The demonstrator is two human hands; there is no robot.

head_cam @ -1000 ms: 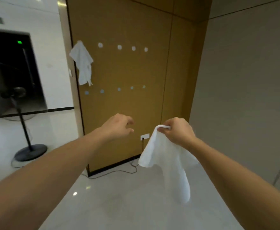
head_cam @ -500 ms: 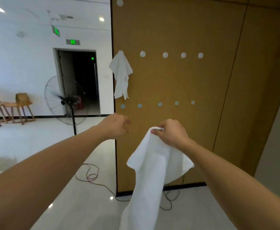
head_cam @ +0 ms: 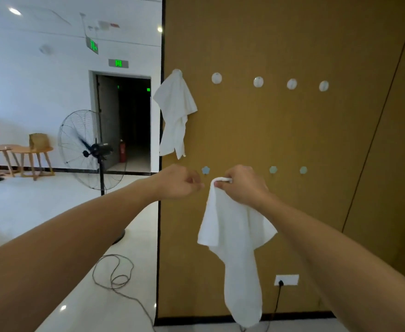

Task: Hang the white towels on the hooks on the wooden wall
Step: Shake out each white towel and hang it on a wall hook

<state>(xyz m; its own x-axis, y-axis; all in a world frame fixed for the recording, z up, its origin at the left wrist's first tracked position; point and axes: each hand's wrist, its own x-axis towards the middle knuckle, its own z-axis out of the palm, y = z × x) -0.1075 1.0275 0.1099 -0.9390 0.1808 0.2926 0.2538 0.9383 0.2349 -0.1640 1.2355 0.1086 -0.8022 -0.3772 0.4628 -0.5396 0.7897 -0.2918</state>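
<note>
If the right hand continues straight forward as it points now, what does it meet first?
Probably the wooden wall, near the lower row of blue hooks. The right hand pinches the white towel; nothing shows between them, though depth is unclear.

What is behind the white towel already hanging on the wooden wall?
The hung towel drapes from the leftmost upper hook, whose top just shows. Behind it lies the wooden wall edge. Whether a lower hook sits behind its bottom is hidden.
</note>
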